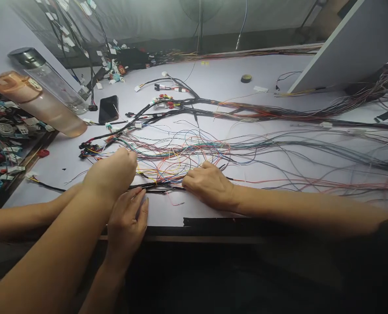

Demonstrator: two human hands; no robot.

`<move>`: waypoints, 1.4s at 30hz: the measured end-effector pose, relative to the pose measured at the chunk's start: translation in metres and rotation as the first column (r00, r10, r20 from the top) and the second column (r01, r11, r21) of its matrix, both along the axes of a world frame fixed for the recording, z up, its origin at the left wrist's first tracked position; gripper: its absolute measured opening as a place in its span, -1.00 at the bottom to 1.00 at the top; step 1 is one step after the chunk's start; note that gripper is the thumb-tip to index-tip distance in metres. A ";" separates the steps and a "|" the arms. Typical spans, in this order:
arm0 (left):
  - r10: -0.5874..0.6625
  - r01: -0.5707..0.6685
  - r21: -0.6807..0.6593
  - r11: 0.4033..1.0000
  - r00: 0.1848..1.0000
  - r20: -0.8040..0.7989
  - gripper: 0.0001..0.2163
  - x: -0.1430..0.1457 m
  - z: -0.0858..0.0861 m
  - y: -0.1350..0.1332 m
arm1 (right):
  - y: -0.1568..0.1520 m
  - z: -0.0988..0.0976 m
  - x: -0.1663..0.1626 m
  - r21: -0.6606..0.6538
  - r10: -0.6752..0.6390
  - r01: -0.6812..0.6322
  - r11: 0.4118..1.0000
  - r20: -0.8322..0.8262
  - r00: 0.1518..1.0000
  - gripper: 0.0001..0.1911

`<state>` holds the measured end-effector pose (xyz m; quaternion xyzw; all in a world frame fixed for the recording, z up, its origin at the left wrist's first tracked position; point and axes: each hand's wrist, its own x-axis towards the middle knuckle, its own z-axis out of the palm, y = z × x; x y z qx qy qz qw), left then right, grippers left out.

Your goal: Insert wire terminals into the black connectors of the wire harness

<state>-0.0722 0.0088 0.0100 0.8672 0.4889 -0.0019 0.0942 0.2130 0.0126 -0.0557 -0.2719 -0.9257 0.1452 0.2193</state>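
My left hand (111,171) is closed above the left part of the wires, its fingers turned away, so what it grips is hidden. Farther right, my right hand (208,184) has its fingers curled down around a wire harness (161,183), a dark taped bundle with red, yellow and blue wires. Below my left forearm, a co-worker's hand (128,218) touches the same bundle with its fingertips. Another co-worker's forearm (26,218) reaches in from the left, its hand hidden behind my arm. A short pink wire (174,203) lies by the near edge.
Two bottles, one orange-capped (43,102) and one clear (56,83), lean at left near a phone (108,109). More harnesses (233,109) stretch across the back. A tape roll (246,78), a slanted white panel (344,48) and piled connectors (7,131) surround the work.
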 end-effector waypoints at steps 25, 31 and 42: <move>0.404 -0.344 -0.372 0.862 0.910 0.094 -0.54 -0.241 -0.019 -0.026 | -0.003 0.011 -0.012 0.246 0.184 -0.185 0.951 0.029 0.982 -0.78; 0.328 -0.275 -0.359 0.892 0.940 0.097 -0.63 -0.224 -0.010 -0.025 | -0.002 0.015 -0.018 0.202 0.121 -0.126 0.971 0.040 0.992 -0.76; 0.254 -0.214 -0.312 0.926 0.963 0.093 -0.64 -0.230 -0.019 -0.031 | -0.002 0.021 -0.040 -0.214 0.023 -0.041 0.976 -0.084 0.996 -0.75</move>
